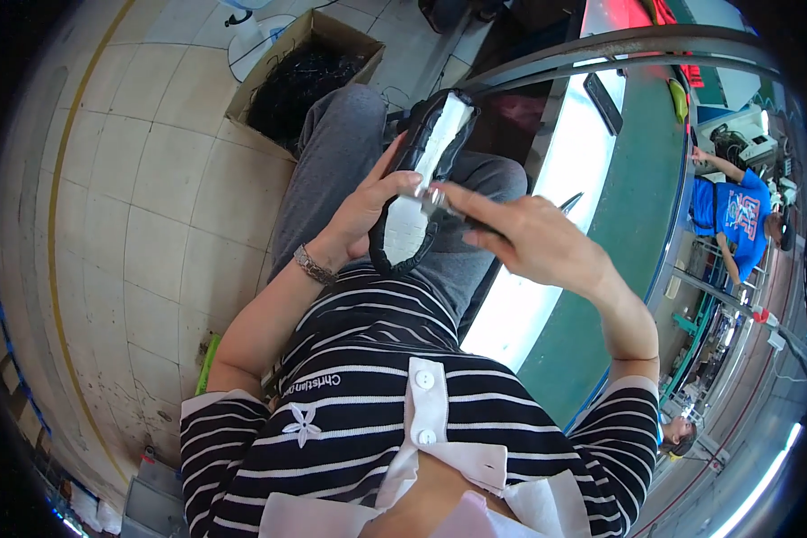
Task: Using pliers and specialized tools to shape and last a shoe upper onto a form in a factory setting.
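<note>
A black shoe upper with a white sole face lies bottom-up over my lap, its black edge folded in around the white. My left hand is closed round its left side, the thumb lying on the white face. With my right hand I grip a short hand tool with a metal head, which meets the white face near my left thumb. The tool's exact kind is unclear, as my right fingers cover most of its handle.
A cardboard box of black scraps stands on the tiled floor at the far left. To my right runs a lit white worktop with a green surface. On it lie a phone and a pointed tool. A co-worker in blue sits beyond.
</note>
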`<state>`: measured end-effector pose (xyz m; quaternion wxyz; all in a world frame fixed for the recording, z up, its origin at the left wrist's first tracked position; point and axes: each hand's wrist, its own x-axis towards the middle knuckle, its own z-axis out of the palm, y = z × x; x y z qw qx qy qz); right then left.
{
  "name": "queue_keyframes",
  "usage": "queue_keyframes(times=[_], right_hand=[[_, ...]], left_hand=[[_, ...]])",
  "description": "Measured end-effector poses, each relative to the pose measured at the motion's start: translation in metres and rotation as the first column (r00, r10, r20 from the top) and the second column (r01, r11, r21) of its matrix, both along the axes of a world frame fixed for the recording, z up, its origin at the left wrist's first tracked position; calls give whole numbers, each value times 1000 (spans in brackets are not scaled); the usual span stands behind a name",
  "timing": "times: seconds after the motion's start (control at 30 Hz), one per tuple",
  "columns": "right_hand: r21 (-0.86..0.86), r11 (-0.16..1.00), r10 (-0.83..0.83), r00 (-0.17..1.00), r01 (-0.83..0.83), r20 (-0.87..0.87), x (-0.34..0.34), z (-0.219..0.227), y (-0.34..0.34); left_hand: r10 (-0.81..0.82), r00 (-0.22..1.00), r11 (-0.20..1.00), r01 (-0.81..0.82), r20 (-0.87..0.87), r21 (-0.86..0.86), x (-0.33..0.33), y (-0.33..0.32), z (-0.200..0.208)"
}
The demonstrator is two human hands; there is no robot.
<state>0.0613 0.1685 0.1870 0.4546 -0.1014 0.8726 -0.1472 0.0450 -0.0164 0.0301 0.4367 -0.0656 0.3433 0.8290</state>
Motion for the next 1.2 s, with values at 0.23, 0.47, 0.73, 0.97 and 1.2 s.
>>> queue_keyframes(times=[0.23, 0.47, 0.73, 0.97, 1.2], right_hand=[[-28, 992, 94, 864, -124, -495, -11, -52, 11], [-240, 962, -85, 699, -127, -710, 1, -49, 5], [-266, 956, -91, 733, -126, -674, 7, -44, 0], [108, 983, 185, 860, -152, -475, -5, -32, -2], [32, 995, 96, 760, -99, -643, -15, -57, 19]], left_hand=[[-53, 996, 996, 48, 66, 68, -2, -1, -6], [-97, 994, 995, 97, 50, 1, -3, -5, -2], [-135, 990, 990, 136, 48, -31, -5, -9, 3], [-156, 987, 988, 156, 43, 15, -9, -10, 2], [-130, 991, 989, 130, 1, 70, -8, -4, -2]])
